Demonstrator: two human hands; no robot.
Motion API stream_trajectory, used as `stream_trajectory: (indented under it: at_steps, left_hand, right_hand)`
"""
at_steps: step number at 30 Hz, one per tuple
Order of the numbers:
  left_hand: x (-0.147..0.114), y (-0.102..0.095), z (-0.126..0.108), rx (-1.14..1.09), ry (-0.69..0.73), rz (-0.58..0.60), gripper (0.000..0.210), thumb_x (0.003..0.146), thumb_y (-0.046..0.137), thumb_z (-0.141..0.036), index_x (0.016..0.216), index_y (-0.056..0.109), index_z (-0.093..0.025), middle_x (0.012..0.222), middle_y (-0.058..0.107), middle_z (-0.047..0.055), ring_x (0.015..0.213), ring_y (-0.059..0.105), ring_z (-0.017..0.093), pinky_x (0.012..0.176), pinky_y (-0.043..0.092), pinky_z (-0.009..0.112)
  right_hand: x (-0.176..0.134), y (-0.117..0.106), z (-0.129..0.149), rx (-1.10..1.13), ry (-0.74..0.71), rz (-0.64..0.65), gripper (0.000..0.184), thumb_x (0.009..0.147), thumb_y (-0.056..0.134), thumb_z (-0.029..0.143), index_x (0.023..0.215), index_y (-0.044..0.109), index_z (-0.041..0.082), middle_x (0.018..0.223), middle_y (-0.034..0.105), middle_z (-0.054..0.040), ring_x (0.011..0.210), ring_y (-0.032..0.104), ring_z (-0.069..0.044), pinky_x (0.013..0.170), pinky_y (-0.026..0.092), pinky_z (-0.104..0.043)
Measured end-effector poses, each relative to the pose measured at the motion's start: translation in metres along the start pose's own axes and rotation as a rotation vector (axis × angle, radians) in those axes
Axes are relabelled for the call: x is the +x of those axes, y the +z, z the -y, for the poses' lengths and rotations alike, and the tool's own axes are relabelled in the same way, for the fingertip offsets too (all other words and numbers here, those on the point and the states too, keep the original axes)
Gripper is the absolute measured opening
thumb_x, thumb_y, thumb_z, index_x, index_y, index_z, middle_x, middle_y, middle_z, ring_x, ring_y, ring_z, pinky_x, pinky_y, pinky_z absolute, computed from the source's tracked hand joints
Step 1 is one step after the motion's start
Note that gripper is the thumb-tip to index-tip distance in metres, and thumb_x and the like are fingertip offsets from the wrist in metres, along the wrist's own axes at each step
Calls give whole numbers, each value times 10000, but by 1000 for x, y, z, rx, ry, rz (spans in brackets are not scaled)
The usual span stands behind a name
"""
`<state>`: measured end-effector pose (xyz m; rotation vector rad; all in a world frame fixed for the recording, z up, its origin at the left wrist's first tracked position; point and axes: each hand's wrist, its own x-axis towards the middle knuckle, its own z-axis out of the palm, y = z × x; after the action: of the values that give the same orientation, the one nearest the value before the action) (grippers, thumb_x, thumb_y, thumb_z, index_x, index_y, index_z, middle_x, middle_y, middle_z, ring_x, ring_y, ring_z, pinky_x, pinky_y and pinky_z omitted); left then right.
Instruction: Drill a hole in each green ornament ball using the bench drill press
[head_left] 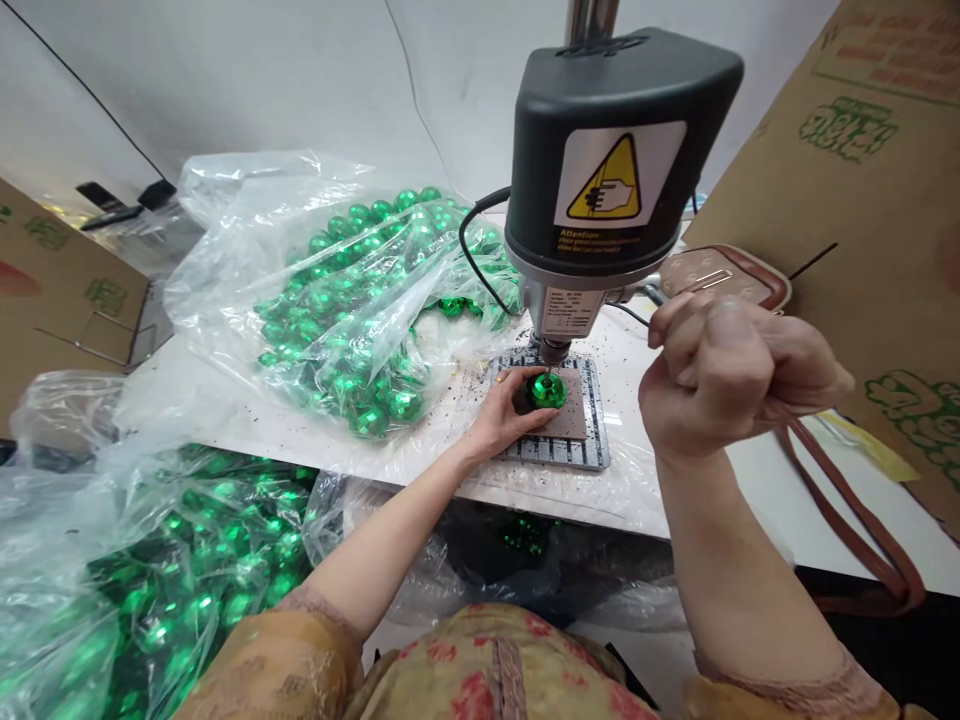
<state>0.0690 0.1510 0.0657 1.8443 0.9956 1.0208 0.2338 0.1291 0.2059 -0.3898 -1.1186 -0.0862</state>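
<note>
A shiny green faceted ball (pixel 549 391) sits under the chuck of a small black bench drill press (pixel 622 190). My left hand (pixel 510 412) grips the ball from its left side, thumb in front and fingers behind. Under the ball lies a brown board (pixel 574 405) on the drill's slotted metal base (pixel 596 440). The bit meets the top of the ball, though whether it has entered cannot be made out. Raised at the right, my right hand (pixel 720 370) is closed in a fist around the drill press's feed handle (pixel 654 294), most of which the fingers hide.
Green balls in a clear plastic bag (pixel 360 300) cover the table's left side. Another bag of green balls (pixel 202 560) stands lower left. Cardboard boxes (pixel 862 250) flank the table. A brown strapped bag (pixel 724 275) lies behind my right hand. Dark shavings surround the base.
</note>
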Motion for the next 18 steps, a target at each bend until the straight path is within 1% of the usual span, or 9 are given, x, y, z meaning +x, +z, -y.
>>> stream_trajectory:
  at_steps: [4,9,12,14,15,17,18]
  left_hand:
    - [0,0,-2,12,-4,-17,569,781,852,-411,1270,620,-235,1232,643,95,1196,611,288,1034,510,435]
    - [0,0,-3,5,-9,-17,563,782,851,-407,1268,626,-232,1232,644,98,1200,611,292,1034,510,439]
    - [-1,0,-3,5,-4,-17,562,783,849,-409,1268,625,-236,1239,645,96,1204,611,289,1038,510,433]
    - [-1,0,-2,1,-6,-19,561,784,847,-406,1270,623,-236,1251,640,98,1203,613,287,1038,509,427]
    - [-1,0,-2,2,-7,-19,562,785,846,-404,1272,622,-235,1256,638,100,1201,615,286,1037,508,425]
    - [0,0,-2,10,-12,-19,562,783,844,-398,1270,621,-230,1247,644,102,1188,622,286,1028,508,426]
    - [1,1,-3,18,-16,-24,560,780,844,-395,1265,621,-226,1232,654,102,1172,628,286,1019,510,428]
  right_hand:
    - [-2,0,1,40,-2,-3,429,834,561,116,596,211,181,493,204,77,411,206,-37,460,328,-248]
    - [-9,-1,-4,28,-9,-67,506,815,596,214,552,165,176,440,191,73,377,207,-46,435,322,-282]
    - [-14,-4,-8,20,-58,-35,545,816,589,209,504,143,177,428,182,68,363,209,-47,428,317,-299]
    - [-13,-3,-7,41,-68,-26,535,815,585,175,510,146,173,432,191,72,368,212,-39,436,323,-287]
    - [-9,0,-5,51,-53,-37,518,815,583,157,523,156,171,439,195,75,373,209,-31,440,324,-274]
    - [3,7,0,74,24,-79,488,813,585,129,556,173,174,453,215,85,384,201,-17,442,315,-243]
    - [10,12,3,57,72,-103,493,824,573,128,541,172,182,447,222,82,380,230,-20,444,324,-247]
